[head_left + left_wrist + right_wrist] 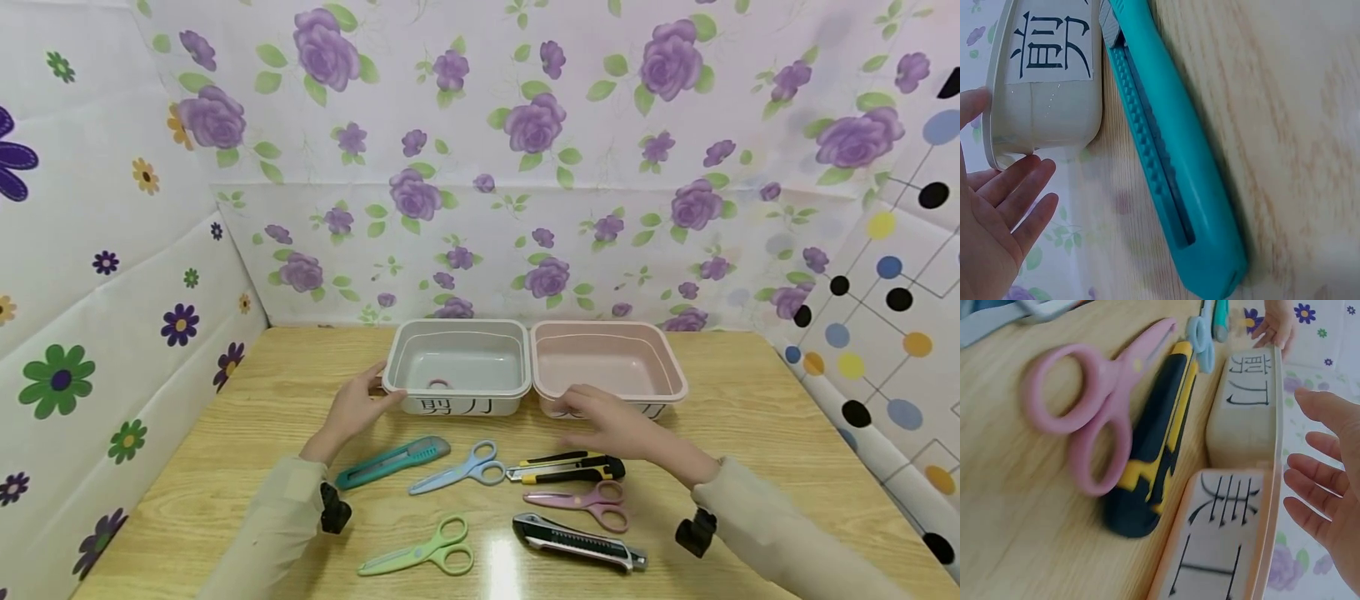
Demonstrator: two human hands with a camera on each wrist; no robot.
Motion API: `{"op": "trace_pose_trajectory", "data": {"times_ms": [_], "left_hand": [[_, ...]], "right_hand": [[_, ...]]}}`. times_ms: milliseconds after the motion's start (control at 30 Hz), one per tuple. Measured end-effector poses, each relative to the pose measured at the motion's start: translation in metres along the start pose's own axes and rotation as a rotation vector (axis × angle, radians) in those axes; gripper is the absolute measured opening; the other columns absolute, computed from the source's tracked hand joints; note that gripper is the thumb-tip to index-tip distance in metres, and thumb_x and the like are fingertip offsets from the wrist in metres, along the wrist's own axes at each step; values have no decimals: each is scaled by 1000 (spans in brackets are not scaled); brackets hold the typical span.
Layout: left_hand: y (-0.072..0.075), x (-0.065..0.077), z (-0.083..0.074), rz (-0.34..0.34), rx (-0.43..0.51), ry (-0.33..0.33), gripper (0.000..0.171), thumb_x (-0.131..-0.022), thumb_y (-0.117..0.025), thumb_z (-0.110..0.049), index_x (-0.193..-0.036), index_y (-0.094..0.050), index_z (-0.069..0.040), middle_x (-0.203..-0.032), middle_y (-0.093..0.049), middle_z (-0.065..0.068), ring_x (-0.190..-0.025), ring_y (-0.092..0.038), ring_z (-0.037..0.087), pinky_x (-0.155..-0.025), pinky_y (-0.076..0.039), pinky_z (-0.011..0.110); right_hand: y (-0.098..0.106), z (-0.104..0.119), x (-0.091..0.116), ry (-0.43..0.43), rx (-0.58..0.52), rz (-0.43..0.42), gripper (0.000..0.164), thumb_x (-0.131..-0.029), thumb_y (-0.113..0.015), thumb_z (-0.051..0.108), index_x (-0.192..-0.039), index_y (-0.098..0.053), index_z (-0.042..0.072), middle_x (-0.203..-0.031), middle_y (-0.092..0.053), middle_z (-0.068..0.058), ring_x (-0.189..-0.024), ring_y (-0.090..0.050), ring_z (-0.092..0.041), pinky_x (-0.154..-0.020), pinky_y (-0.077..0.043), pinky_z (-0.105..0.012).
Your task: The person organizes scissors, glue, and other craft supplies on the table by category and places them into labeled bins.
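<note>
Grey bin point(506, 407): rounded corners, black characters on a white label point(456, 406); stands near the far edge of the worktop point(225, 467), just left of a pink bin point(607, 354). Left hand point(356, 412): grip clamped on its front left corner, thumb at the rim. Right hand point(607, 423): fingers apart, by the pink bin's front rim; contact unclear. Head view only: a pink ring point(439, 381) inside the grey bin. Right wrist view: pink bin's characters point(1222, 497), hand-covered in head view.

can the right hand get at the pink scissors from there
Likely yes: the right hand is near and holds nothing, and the pink scissors lie uncovered, just past the yellow-and-black cutter.
</note>
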State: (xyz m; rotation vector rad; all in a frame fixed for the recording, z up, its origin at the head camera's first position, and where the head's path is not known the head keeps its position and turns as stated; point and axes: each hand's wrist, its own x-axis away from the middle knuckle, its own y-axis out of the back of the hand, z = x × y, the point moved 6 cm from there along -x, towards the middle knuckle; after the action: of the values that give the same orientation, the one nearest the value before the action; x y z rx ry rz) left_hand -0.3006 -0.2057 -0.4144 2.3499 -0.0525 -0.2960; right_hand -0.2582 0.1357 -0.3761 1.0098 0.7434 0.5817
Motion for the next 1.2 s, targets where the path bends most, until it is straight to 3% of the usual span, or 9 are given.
{"op": "trace_pose_trajectory", "data": {"times_ms": [267,500,700,833,1200], "left_hand": [[0,1,-2,2,6,6,71,-84,-65,-33,-137,-35,3,-111,-61,22,-95,-62,30,-82,-47,49],[0,1,-1,-3,9,12,71,-83,-65,-34,-137,-36,2,-111,-61,21,-96,-61,29,-83,-47,49],[0,0,0,3,20,20,72,-83,-65,-36,-138,-35,1,-112,-61,21,-98,-60,30,-84,-46,50],[-1,-1,2,11,22,30,74,-83,-65,-38,-139,-34,0,-114,-60,20,-99,-60,29,-85,-46,49],[-1,0,2,1,43,23,73,-83,-66,-36,-138,-35,2,-114,-60,21,-97,-61,29,-82,-48,48]], "right_hand": [[1,-13,33,-62,36,18,36,-80,-69,38,-106,-58,15,-101,-58,4,-93,-56,-15,-79,-48,-33],[-10,-12,58,-135,-81,72,46,-77,-71,38,-112,-57,11,-105,-59,-1,-94,-54,-17,-79,-47,-34],[-22,-8,70,-117,-95,63,38,-76,-73,29,-108,-60,12,-101,-59,3,-91,-54,-13,-78,-47,-32],[-29,-8,76,-121,-48,55,38,-73,-75,31,-104,-61,14,-99,-56,7,-91,-52,-9,-77,-47,-31],[-38,-3,89,-113,-47,28,36,-69,-78,27,-99,-63,13,-95,-52,6,-85,-51,-10,-75,-47,-30]]}}
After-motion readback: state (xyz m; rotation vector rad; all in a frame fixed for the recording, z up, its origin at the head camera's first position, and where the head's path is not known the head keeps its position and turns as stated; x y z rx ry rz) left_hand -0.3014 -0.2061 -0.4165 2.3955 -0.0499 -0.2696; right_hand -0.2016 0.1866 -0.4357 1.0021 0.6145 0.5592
